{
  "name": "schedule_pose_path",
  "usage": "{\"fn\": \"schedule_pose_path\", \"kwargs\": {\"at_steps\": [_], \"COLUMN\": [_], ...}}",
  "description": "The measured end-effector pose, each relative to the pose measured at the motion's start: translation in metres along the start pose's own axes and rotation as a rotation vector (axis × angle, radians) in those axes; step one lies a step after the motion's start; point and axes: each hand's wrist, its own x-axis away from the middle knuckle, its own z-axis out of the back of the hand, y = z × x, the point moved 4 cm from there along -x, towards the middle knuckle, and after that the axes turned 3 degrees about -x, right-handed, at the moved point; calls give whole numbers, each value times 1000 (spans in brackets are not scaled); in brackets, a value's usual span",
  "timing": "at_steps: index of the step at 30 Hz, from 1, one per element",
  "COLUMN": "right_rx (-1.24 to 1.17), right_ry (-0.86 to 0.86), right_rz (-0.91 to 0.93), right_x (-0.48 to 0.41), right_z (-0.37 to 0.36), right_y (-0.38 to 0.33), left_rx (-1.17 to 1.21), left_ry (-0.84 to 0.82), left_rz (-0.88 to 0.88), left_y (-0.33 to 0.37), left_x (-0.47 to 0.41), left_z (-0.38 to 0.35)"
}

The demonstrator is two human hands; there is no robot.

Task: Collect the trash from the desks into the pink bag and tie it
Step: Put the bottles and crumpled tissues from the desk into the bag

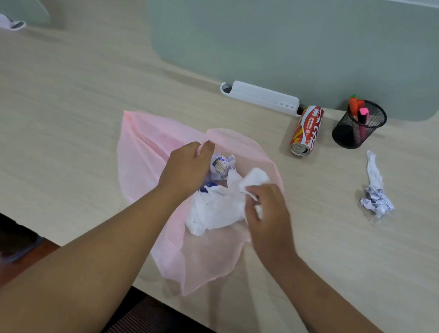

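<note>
The pink bag (pixel 146 156) lies on the desk with its mouth open toward the far side. My left hand (pixel 186 170) grips the bag's rim and holds the mouth up. My right hand (pixel 268 215) pinches a white crumpled tissue (pixel 253 181) at the bag's mouth. Inside the bag lie crumpled white paper (pixel 215 211) and a printed wrapper (pixel 220 165). On the desk to the right lie a red soda can (pixel 307 130) on its side and a crumpled paper with clear plastic (pixel 376 199).
A black mesh pen cup (pixel 357 129) with markers stands right of the can. A white cable tray (pixel 262 97) sits under the grey-green divider panel (pixel 301 36). The desk's near edge (pixel 218 327) runs below the bag, with a chair beneath.
</note>
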Motion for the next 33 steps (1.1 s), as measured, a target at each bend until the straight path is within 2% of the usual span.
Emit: {"fn": "schedule_pose_path", "kwargs": {"at_steps": [2,5,6,8,10,12,15,18,20,22,24,27,29,31,33], "right_rx": [25,266,314,378,495,673,847,777,764,794,701,413,240,141,118], "right_ry": [-130,-468,-461,-270,-62,53,38,-145,-134,-21,16,-15,-32,-81,-154], "right_rz": [64,149,159,115,-48,-243,-471,-601,-547,-443,-386,-253,-43,184,251], "right_x": [-12,-11,-8,-8,-13,-20,-31,-36,-30,-14,0,6,4,-3,-17], "right_z": [-25,-51,-46,-18,25,74,125,137,128,114,95,61,33,3,-23], "right_y": [-14,-6,3,30,73,122,182,220,219,204,181,137,92,46,20], "left_rx": [13,-12,-22,-28,-44,-70,-71,-86,-104,-103,-104,-113,-98,-79,-58], "left_ry": [-11,-20,-13,1,2,-16,-15,-23,-32,-35,-32,-27,-18,-13,-22], "left_rz": [-16,-73,-86,-107,-123,-135,-149,-144,-129,-116,-111,-115,-113,-105,-108], "left_y": [5,11,12,12,12,12,14,12,9,5,4,8,13,18,22], "left_x": [2,1,0,-2,-2,-4,-9,-11,-11,-11,-13,-17,-19,-20,-20], "left_z": [1,5,5,4,1,-4,-10,-17,-22,-24,-23,-21,-19,-17,-15]}}
